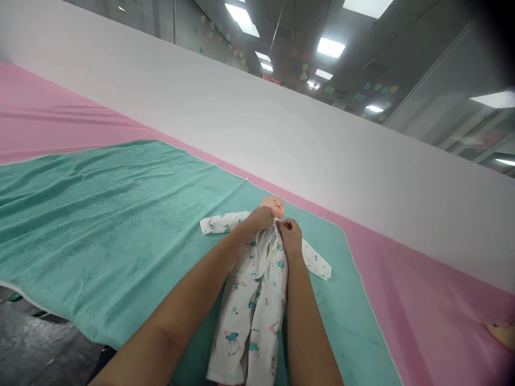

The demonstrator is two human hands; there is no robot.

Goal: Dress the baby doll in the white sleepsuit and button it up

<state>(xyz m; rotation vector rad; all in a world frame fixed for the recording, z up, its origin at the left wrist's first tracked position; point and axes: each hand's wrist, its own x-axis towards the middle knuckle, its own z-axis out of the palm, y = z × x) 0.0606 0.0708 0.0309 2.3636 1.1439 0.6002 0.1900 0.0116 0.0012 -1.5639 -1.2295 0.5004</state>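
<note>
A baby doll (272,205) lies on its back on a teal towel (100,214), dressed in a white printed sleepsuit (253,300) with its sleeves spread out. My left hand (261,218) is closed on the suit's fabric at the doll's neck, on the left of the front opening. My right hand (290,236) pinches the collar edge just beside it, on the right of the opening. Both hands meet right under the doll's chin.
The teal towel lies over a pink sheet (422,311) that covers the surface. A white wall panel (281,123) runs behind it. Dark floor (36,343) shows at lower left. A small skin-coloured object (502,333) sits at the right edge.
</note>
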